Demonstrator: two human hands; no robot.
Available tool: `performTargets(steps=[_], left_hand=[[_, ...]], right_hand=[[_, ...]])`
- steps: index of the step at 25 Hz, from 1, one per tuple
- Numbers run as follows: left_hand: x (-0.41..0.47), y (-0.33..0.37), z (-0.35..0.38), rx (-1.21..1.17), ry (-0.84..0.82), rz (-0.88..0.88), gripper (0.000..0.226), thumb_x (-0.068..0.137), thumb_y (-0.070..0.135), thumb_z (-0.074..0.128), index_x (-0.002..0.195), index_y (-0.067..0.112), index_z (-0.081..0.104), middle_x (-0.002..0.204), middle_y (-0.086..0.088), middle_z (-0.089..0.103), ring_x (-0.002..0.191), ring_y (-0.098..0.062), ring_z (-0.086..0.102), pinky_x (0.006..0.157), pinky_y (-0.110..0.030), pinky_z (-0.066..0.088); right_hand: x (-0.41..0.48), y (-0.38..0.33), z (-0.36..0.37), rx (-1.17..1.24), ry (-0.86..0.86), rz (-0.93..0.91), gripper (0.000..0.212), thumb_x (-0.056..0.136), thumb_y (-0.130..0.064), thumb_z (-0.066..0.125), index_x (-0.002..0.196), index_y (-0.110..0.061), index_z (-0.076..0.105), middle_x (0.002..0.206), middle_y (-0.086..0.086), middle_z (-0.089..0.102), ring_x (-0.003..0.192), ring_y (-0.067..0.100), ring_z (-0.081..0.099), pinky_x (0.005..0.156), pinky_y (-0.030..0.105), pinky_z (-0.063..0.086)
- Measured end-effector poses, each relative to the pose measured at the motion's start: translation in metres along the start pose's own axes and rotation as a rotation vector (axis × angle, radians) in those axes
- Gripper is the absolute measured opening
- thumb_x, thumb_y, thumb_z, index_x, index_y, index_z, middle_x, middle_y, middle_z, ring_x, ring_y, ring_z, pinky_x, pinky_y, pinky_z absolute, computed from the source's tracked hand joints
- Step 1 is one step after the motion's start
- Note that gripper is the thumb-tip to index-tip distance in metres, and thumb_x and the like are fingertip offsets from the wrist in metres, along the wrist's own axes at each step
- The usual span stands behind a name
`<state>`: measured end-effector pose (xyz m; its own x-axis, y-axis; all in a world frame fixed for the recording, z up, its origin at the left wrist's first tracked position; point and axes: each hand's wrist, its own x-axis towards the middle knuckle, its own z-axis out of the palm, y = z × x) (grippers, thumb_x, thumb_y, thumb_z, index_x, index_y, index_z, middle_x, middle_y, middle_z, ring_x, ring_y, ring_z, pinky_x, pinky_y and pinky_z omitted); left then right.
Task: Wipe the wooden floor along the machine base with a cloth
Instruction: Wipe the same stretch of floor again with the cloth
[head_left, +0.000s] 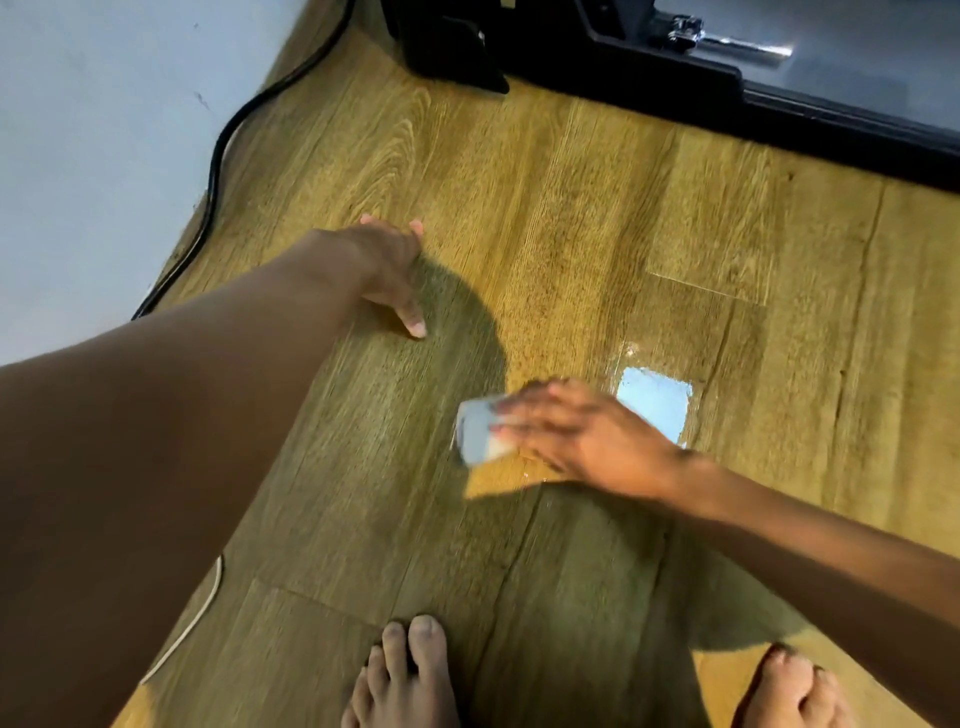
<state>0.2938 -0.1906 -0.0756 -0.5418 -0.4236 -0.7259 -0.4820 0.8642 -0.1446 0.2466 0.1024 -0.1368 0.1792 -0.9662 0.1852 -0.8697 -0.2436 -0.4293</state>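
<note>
My right hand (582, 431) presses a small pale cloth (478, 428) flat on the wooden floor (519, 208), fingers stretched out over it; the cloth sticks out to the left of my fingertips and looks blurred. My left hand (389, 265) rests on the floor further left and farther off, fingers spread, bearing my weight. The black machine base (675, 88) runs along the top right, well beyond both hands.
A black cable (218, 171) follows the pale wall (93, 130) on the left. A thin white cord (202, 613) lies near my left arm. My bare feet (405, 675) stand at the bottom edge. A bright window reflection (654, 405) shines beside my right hand.
</note>
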Motion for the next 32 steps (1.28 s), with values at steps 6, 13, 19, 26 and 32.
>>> performTargets(steps=[6,13,19,26,32], left_hand=[[-0.002,0.037,-0.002,-0.118,0.066,0.15,0.128,0.059,0.058,0.081,0.151,0.037,-0.006,0.159,-0.01,-0.01,0.144,-0.039,0.002,0.114,-0.058,0.017],[-0.004,0.054,0.008,0.025,0.023,0.105,0.143,0.055,0.053,0.084,0.144,0.037,-0.027,0.153,-0.018,-0.025,0.137,-0.053,-0.01,0.107,-0.063,0.02],[0.003,0.055,0.012,0.057,0.04,0.092,0.148,0.051,0.056,0.083,0.142,0.035,-0.032,0.152,-0.022,-0.027,0.138,-0.053,-0.009,0.107,-0.061,0.024],[0.002,0.053,0.012,0.052,0.02,0.109,0.146,0.054,0.058,0.08,0.14,0.034,-0.035,0.149,-0.023,-0.031,0.137,-0.053,-0.011,0.107,-0.06,0.026],[0.0,0.057,0.009,0.038,0.006,0.104,0.146,0.056,0.053,0.082,0.142,0.032,-0.033,0.148,-0.024,-0.033,0.137,-0.053,-0.011,0.109,-0.058,0.023]], right_hand=[[-0.002,-0.006,0.007,-0.146,0.14,0.19,0.036,0.081,-0.011,0.068,0.117,-0.016,0.066,0.12,0.006,0.065,0.105,0.023,0.061,0.081,0.036,0.049],[0.028,0.095,-0.039,-0.196,0.185,0.53,0.041,0.09,-0.011,0.06,0.129,-0.023,0.057,0.133,0.002,0.056,0.111,0.023,0.056,0.098,0.036,0.044],[0.022,0.067,-0.022,-0.207,0.11,0.32,0.042,0.082,-0.016,0.06,0.124,-0.021,0.059,0.125,0.01,0.06,0.101,0.026,0.058,0.082,0.039,0.048],[0.054,0.156,-0.057,-0.304,0.23,0.776,0.042,0.094,-0.009,0.049,0.134,-0.021,0.05,0.136,0.009,0.051,0.114,0.028,0.048,0.095,0.039,0.04],[0.041,0.201,-0.076,-0.429,0.183,0.626,0.039,0.095,-0.013,0.05,0.133,-0.022,0.05,0.133,0.01,0.054,0.108,0.031,0.052,0.09,0.043,0.045]])
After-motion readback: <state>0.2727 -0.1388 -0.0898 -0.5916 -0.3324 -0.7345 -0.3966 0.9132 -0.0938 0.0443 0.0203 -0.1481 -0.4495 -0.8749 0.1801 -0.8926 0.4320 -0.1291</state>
